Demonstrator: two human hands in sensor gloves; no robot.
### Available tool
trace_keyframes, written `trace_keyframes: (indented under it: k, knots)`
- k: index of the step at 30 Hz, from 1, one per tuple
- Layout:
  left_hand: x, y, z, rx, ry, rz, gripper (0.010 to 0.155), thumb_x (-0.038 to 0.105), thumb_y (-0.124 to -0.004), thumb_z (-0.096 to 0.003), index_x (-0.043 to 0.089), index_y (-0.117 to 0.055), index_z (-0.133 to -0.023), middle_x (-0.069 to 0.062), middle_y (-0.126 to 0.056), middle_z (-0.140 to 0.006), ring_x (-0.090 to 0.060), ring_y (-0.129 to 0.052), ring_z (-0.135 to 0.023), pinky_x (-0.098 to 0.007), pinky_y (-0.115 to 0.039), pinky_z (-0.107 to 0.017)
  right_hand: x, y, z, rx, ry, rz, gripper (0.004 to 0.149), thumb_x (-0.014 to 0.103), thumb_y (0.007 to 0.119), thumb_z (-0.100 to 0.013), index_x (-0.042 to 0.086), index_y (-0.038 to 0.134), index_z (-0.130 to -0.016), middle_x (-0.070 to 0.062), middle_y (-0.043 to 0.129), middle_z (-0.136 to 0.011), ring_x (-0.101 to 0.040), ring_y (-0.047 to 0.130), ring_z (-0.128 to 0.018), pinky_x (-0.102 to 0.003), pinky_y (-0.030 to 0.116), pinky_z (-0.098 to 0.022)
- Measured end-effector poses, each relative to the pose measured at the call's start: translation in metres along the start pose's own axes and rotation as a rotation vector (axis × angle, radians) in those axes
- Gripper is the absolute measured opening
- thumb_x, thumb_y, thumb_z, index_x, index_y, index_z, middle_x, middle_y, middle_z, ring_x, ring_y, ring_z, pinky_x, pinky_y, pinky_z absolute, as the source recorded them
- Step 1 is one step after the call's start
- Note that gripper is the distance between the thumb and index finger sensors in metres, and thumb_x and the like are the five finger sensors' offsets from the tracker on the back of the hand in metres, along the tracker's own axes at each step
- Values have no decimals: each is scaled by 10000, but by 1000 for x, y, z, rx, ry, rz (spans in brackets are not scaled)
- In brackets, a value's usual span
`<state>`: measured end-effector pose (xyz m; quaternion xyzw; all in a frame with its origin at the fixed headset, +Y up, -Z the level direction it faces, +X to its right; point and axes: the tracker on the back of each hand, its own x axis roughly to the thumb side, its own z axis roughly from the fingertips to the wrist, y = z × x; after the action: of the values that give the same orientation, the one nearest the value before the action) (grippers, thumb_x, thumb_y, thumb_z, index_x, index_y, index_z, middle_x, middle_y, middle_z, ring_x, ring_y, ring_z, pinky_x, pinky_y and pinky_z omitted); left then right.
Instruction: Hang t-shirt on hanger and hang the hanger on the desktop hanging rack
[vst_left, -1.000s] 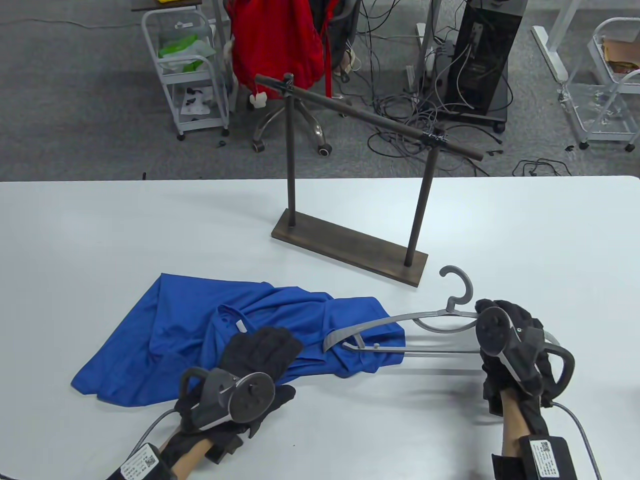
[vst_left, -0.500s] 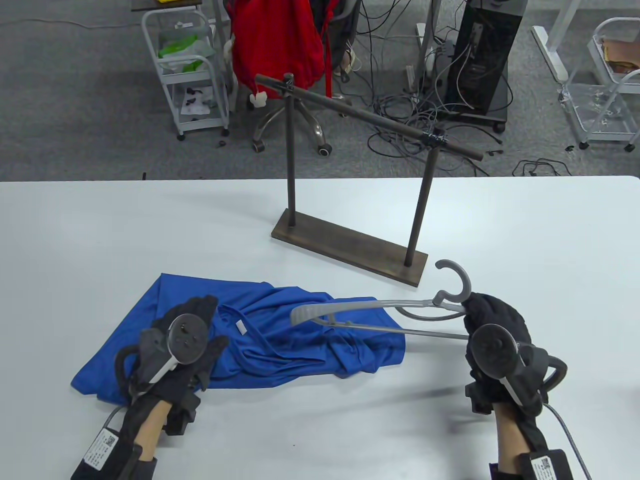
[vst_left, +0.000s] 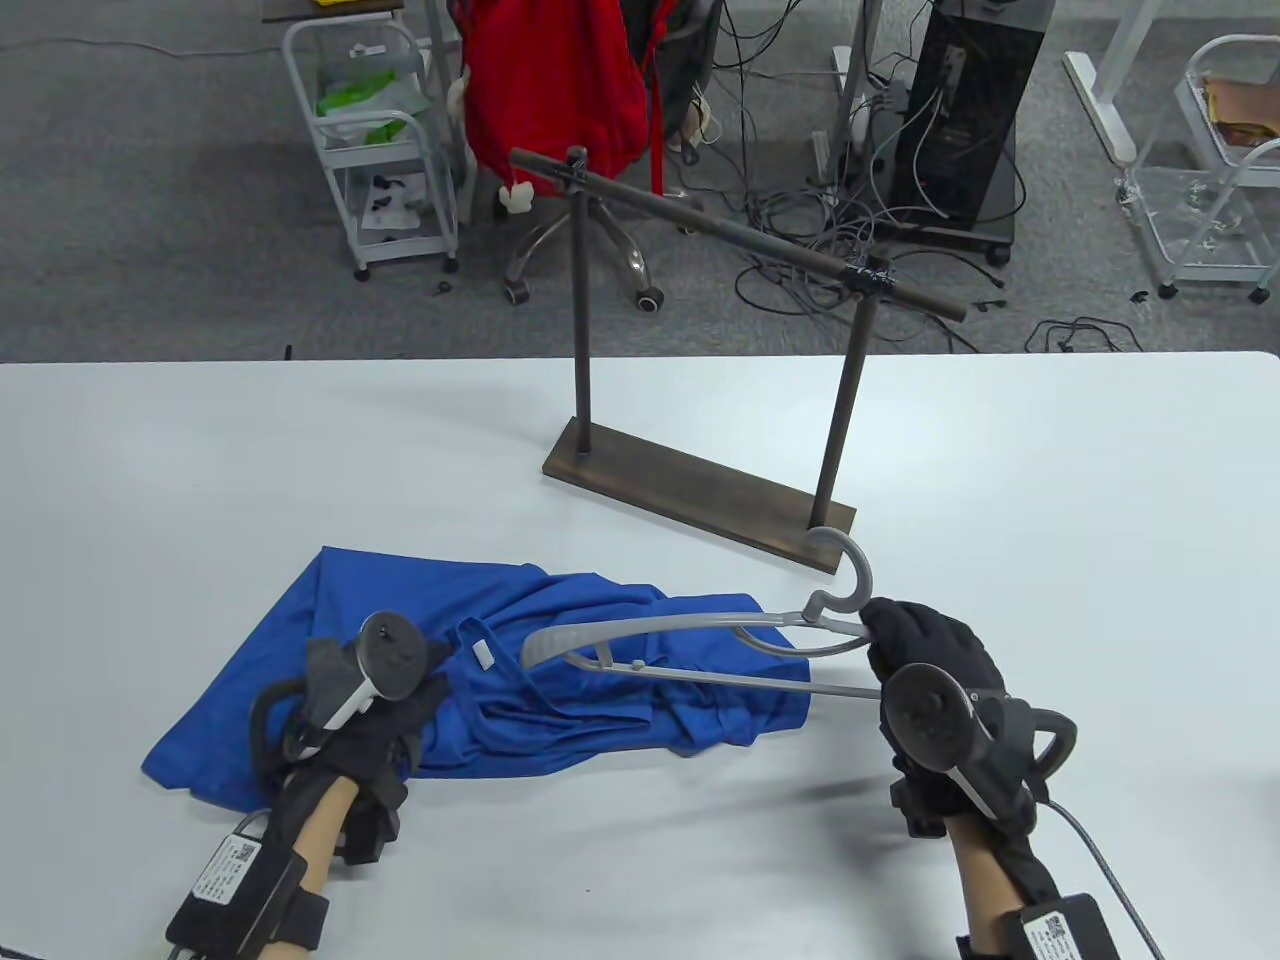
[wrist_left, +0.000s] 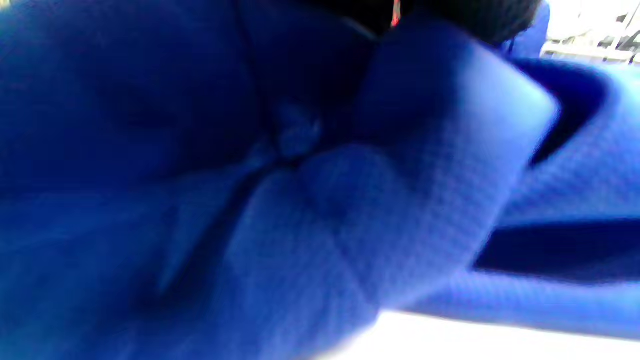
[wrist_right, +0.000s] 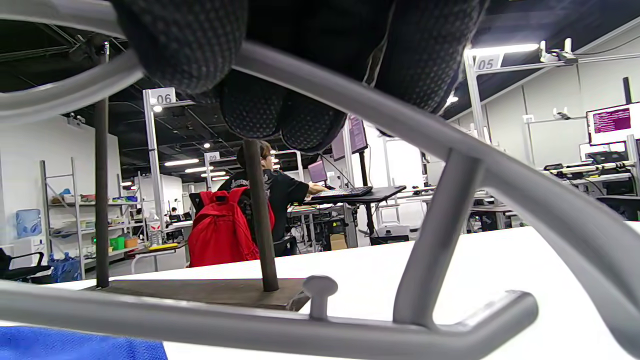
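Note:
A blue t-shirt (vst_left: 560, 710) lies crumpled on the white table (vst_left: 200, 460), its collar with a white label facing up. My left hand (vst_left: 425, 680) sits on the shirt just left of the collar. In the left wrist view a bunched fold of the blue t-shirt (wrist_left: 320, 200) rises against the glove. My right hand (vst_left: 900, 635) grips the grey hanger (vst_left: 680, 625) at its right shoulder below the hook. The hanger's left end hovers over the shirt near the collar. Gloved fingers (wrist_right: 185, 45) curl round the hanger (wrist_right: 380, 115). The dark rack (vst_left: 700, 495) stands behind, its bar bare.
The rack's base corner lies close to the hanger hook. Beyond the table's far edge are a red backpack (vst_left: 555, 80) on a chair, a white cart (vst_left: 375, 130), a black tower (vst_left: 965, 110) and floor cables. A seated person (wrist_right: 270, 190) works far behind.
My right hand has carried the hanger leftwards, so its end now lies over the shirt by the collar. My left hand went from the shirt's front edge to beside the collar.

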<state>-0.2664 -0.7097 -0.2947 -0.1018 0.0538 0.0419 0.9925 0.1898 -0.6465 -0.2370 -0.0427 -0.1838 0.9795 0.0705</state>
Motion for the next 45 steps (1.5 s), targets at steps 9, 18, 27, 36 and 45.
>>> trace_keyframes:
  k: [9, 18, 27, 36, 45]
  knots:
    - [-7, 50, 35, 271, -125, 179, 444, 554, -722, -434, 555, -822, -867, 205, -810, -1094, -135, -771, -1067, -559, -597, -837, 20, -9, 9, -59, -61, 21, 447, 358, 768, -466, 389, 722, -910, 98, 844, -920, -181, 922, -864, -503, 809, -675]
    - [16, 68, 70, 363, -301, 197, 440, 551, -729, -434, 539, -838, -860, 196, -835, -1077, -134, -797, -1049, -557, -612, -831, 40, -16, 21, -137, -108, 52, 447, 375, 772, -465, 377, 732, -910, 86, 860, -893, -182, 941, -816, -490, 827, -652]
    - [32, 69, 87, 372, -406, 310, 462, 554, -735, -439, 549, -806, -896, 84, -925, -1042, -212, -909, -990, -575, -686, -787, 74, -23, 41, -245, -249, 25, 446, 384, 779, -459, 357, 745, -902, 74, 876, -862, -178, 966, -762, -472, 869, -600]
    - [67, 57, 103, 300, -551, 290, 562, 553, -732, -427, 511, -702, -987, 194, -939, -850, -103, -958, -790, -525, -690, -797, 107, -26, 62, -304, -379, 42, 441, 385, 791, -450, 358, 761, -889, 71, 888, -851, -179, 977, -747, -473, 867, -598]
    - [85, 52, 117, 363, -555, 197, 544, 590, -688, -448, 551, -661, -990, 235, -882, -856, -63, -906, -804, -487, -657, -846, 118, -22, 70, -311, -430, 58, 441, 387, 785, -456, 360, 755, -895, 71, 888, -854, -180, 975, -751, -462, 871, -597]
